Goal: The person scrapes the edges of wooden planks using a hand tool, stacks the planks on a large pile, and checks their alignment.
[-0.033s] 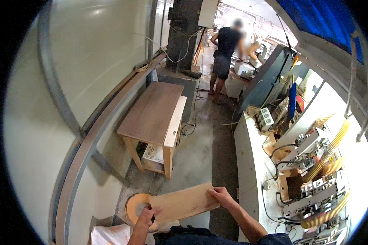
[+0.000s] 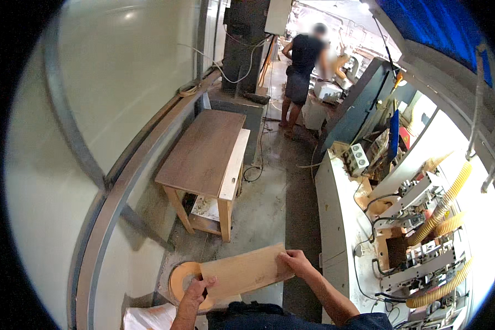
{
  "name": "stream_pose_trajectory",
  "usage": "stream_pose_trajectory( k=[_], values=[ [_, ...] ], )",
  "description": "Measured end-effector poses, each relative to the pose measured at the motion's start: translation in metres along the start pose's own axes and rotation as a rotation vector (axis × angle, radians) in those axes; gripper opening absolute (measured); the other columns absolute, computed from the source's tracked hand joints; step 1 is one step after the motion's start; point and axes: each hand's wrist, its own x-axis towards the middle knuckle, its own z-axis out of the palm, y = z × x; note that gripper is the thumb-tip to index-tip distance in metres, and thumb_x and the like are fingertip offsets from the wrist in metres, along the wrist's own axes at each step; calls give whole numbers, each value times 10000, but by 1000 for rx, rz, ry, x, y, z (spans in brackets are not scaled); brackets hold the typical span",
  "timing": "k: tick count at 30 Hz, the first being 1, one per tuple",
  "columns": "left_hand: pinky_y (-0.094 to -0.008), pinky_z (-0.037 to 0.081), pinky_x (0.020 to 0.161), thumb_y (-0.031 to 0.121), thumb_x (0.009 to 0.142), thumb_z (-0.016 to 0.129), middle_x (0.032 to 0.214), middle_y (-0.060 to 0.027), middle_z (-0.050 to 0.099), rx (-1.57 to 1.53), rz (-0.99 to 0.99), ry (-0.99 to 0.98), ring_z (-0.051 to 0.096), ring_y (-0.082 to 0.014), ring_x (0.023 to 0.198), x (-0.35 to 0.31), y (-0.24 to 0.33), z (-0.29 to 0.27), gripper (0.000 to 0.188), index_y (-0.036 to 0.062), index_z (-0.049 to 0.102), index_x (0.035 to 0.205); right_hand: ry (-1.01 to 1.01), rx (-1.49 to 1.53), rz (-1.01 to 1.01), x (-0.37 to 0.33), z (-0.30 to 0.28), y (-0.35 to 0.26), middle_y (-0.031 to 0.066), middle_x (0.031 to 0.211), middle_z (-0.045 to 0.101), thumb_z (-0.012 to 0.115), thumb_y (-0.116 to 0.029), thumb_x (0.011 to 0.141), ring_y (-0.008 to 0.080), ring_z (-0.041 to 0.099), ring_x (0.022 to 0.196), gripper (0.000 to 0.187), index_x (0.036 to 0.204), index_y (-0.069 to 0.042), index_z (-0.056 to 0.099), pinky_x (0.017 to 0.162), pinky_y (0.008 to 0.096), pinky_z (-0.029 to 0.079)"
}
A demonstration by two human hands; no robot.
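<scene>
A flat, pale wooden board (image 2: 246,271) is held in front of my body, its right end slightly farther away than its left. My left hand (image 2: 196,289) grips the left end, thumb on the top face and fingers underneath. At the right end my right hand (image 2: 296,263) pinches the edge between thumb and fingers. Partly behind the board and my left hand is a round roll of orange-tan band (image 2: 177,278), low down on the left. The fingertips under the board are hidden.
A brown-topped wooden table (image 2: 203,148) stands ahead on the left, beside a pale wall. Along the right runs a white machine (image 2: 335,242) with yellow ribbed hoses (image 2: 443,206). Down the aisle a person (image 2: 302,71) stands at equipment. A white sack (image 2: 148,318) lies at lower left.
The board and both hands stay almost in place, the board shifting very slightly. The view has moved a little. The person down the aisle stays at the same spot.
</scene>
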Motion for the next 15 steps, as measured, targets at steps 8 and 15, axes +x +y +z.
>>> stream_pose_trajectory(
  k=[8, 15],
  values=[
    [-395, 537, 776, 45, 782, 718, 1026, -132, 645, 77, 68, -44, 642, -258, 897, 148, 127, 33, 388, -44, 577, 1132, -29, 260, -12, 163, -9, -59, 40, 880, 658, 659, -343, 875, 116, 585, 783, 424, 1050, 43, 676, 672, 296, 485],
    [-375, 537, 767, 87, 826, 653, 1012, -103, 656, 150, 178, 83, 639, -204, 901, 244, 215, 59, 297, -20, 611, 1099, -42, 139, -88, 313, 2, -135, 53, 857, 672, 659, -358, 866, 101, 578, 760, 443, 1037, 50, 678, 657, 299, 489]
  ],
)
